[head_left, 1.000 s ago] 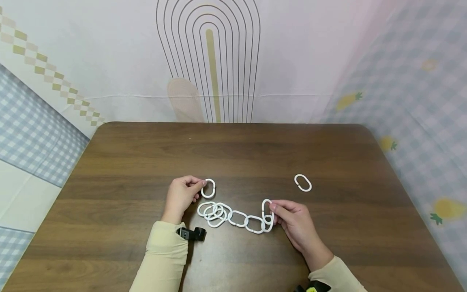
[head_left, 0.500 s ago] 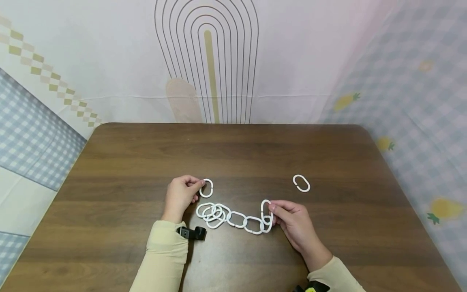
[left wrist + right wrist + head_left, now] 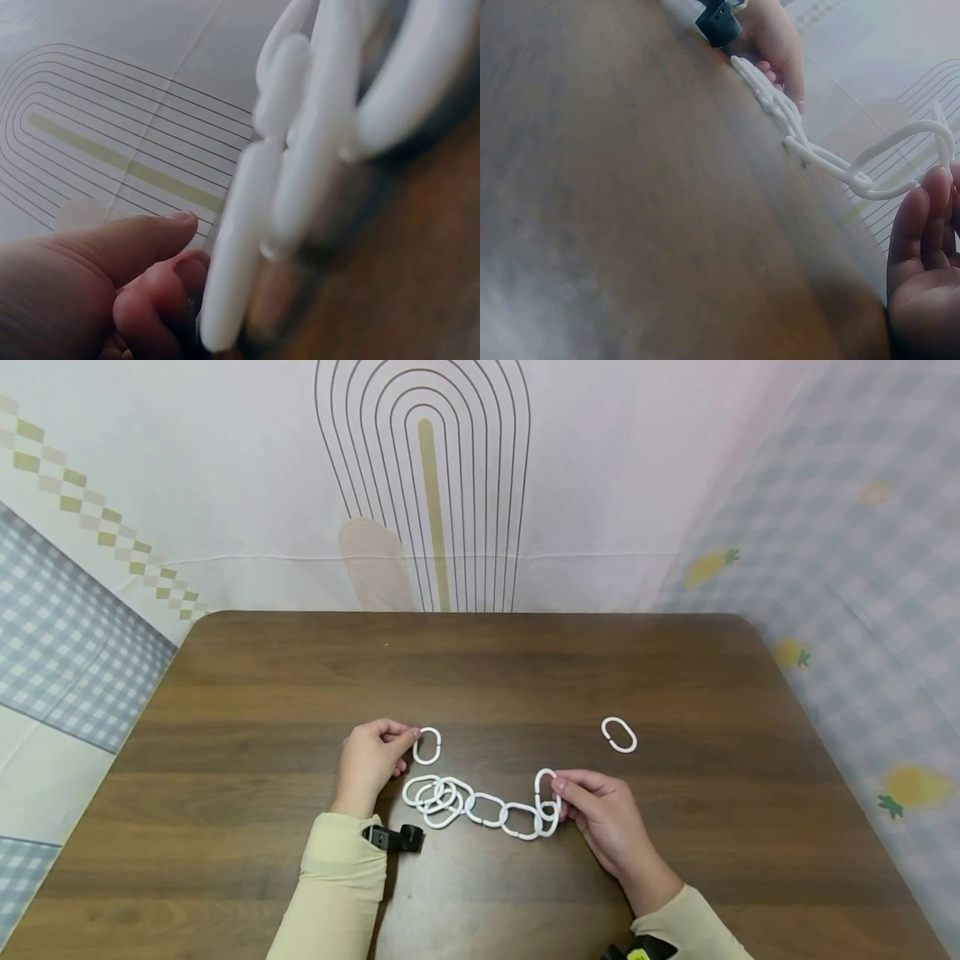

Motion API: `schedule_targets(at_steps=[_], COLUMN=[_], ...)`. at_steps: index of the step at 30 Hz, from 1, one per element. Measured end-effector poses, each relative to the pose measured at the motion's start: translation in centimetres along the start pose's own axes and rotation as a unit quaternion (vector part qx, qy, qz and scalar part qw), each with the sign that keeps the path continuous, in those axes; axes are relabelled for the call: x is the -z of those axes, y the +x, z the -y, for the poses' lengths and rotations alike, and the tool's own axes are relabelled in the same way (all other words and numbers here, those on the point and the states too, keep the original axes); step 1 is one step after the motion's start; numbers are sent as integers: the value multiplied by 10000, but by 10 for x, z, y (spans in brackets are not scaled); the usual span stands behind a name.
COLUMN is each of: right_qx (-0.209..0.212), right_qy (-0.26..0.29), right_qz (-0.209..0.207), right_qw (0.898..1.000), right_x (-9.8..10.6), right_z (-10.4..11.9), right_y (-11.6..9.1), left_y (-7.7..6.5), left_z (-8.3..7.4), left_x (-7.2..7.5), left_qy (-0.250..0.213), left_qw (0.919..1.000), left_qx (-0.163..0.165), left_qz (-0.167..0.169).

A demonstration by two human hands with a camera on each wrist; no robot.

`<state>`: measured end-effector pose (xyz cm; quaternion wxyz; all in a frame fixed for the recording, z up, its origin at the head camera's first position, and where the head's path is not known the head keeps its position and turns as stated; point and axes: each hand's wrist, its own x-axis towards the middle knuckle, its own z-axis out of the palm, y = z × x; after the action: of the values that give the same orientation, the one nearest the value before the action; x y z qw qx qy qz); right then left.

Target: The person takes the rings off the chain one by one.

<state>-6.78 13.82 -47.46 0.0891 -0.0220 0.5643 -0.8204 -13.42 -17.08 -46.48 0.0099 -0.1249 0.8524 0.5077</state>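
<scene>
My left hand (image 3: pixel 371 764) pinches a single white oval plastic chain link (image 3: pixel 440 746) between thumb and forefinger, just above the table. Below it lies a white link chain (image 3: pixel 520 837), its left part bunched in overlapping loops. At the chain's right end, my right hand (image 3: pixel 611 818) grips the raised end link (image 3: pixel 537 787) with thumb and fingers. In the right wrist view the chain (image 3: pixel 825 156) runs from my fingers towards the left hand (image 3: pixel 776 41). Large blurred links (image 3: pixel 315 135) fill the left wrist view's foreground, beside the left thumb (image 3: pixel 142 244).
Another white link (image 3: pixel 628 727) lies loose on the brown wooden table (image 3: pixel 480 677), beyond the right hand. Patterned cloth (image 3: pixel 600 485) hangs behind the table and along both sides. A black wrist strap with a camera (image 3: pixel 397 839) sits on the left sleeve.
</scene>
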Motion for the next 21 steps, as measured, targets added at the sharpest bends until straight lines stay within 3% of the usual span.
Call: schedule_targets(at_steps=[7, 15, 21], right_qx=[66, 77, 60], right_qy=[42, 83, 70], right_qz=[98, 83, 78], right_qw=[9999, 9999, 9999], right_x=[0, 0, 0], right_z=[1, 0, 0], right_y=[0, 0, 0], left_y=[-1, -7, -16], left_z=[-2, -12, -22], left_x=[2, -5, -13], left_qy=[-346, -465, -448], left_qw=[9993, 9919, 9841], left_qx=[-66, -1033, -1453], left_qz=[158, 583, 914])
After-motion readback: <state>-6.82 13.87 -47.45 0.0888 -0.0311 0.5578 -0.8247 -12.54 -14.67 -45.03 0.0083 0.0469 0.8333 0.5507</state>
